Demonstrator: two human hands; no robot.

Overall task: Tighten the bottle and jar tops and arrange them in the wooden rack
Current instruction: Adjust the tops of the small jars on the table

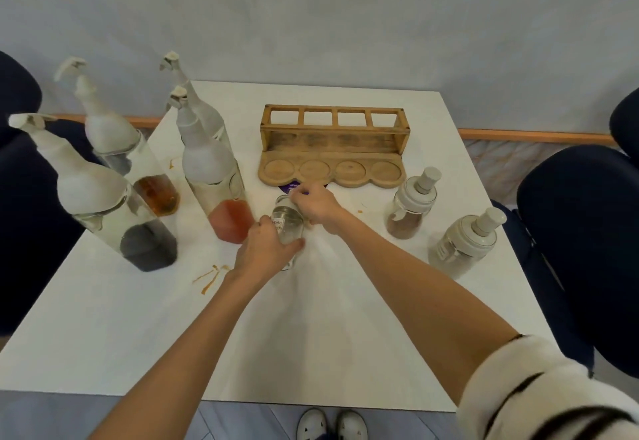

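Two hands are working one small glass jar [287,225] at frame centre: we are gripping its body with our left hand [266,249] while our right hand [314,206] is twisting its top. Next, we judge, comes seating it in the wooden rack [332,149] just above.

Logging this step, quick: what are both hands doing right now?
Left hand: grips the glass jar.
Right hand: gripping the same jar, at its top.

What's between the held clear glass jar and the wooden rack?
Only a purple sticker at the front of the light wooden rack, just past the right hand gripping the clear glass jar; otherwise bare white table. Head view.
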